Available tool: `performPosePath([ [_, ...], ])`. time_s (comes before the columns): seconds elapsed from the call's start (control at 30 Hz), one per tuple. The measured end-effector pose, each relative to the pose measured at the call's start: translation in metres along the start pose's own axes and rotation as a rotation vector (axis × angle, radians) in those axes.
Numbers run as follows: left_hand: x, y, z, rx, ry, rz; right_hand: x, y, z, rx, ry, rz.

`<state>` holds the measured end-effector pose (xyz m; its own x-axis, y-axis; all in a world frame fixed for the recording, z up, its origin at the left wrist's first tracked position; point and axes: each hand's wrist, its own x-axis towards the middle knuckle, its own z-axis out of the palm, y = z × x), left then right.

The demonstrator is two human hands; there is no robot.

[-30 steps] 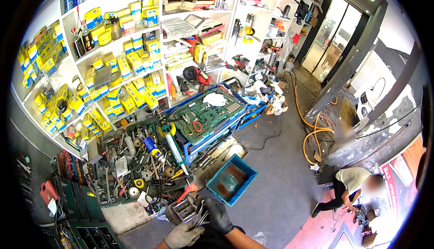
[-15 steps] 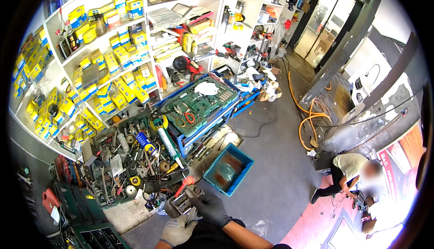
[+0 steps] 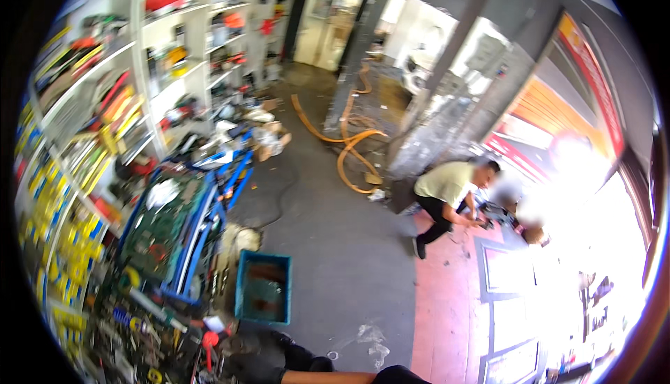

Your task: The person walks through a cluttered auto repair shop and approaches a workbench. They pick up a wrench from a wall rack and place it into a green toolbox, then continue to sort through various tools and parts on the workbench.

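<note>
Our right hand (image 3: 258,365) is near the bin (image 3: 287,293), on our side; we cannot tell its grip's opening or hold; a green case (image 3: 164,229) lies left of the bin

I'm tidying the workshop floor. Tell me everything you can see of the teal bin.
The teal bin is an open-topped rectangle, seemingly plastic, with a thick rim and rusty-brown patches inside. Blur hides whether it holds liquid. It stands upright on the grey floor, right of the blue cart; nothing else appears to touch it.
</note>
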<state>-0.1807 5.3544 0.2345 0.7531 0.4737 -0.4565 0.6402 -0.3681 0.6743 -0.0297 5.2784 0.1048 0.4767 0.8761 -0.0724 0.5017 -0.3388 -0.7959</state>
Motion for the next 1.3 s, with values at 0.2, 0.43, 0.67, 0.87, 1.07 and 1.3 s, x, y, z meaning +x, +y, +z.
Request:
performPosePath([
  [0.2, 0.043, 0.014, 0.065, 0.251, -0.034, 0.187, -0.008, 0.052, -0.014, 0.108, 0.033, 0.158],
  [0.43, 0.051, 0.028, 0.089, 0.332, -0.105, 0.206, -0.016, 0.125, -0.023, -0.292, 0.097, -0.734],
  [0.67, 0.045, -0.024, 0.076, 0.238, -0.007, 0.222, -0.001, 0.077, 0.002, -0.107, -0.132, -0.417],
  [0.87, 0.014, -0.119, 0.081, 0.112, 0.112, 0.269, -0.022, -0.027, -0.036, -0.118, -0.478, -0.236],
  [1.07, 0.000, -0.120, 0.076, -0.045, -0.065, 0.139, -0.016, -0.076, -0.052, -0.370, -0.560, -0.387],
  [1.3, 0.006, -0.063, 0.033, -0.111, 0.180, 0.122, 0.009, -0.072, -0.081, -0.440, -0.444, -0.255],
])
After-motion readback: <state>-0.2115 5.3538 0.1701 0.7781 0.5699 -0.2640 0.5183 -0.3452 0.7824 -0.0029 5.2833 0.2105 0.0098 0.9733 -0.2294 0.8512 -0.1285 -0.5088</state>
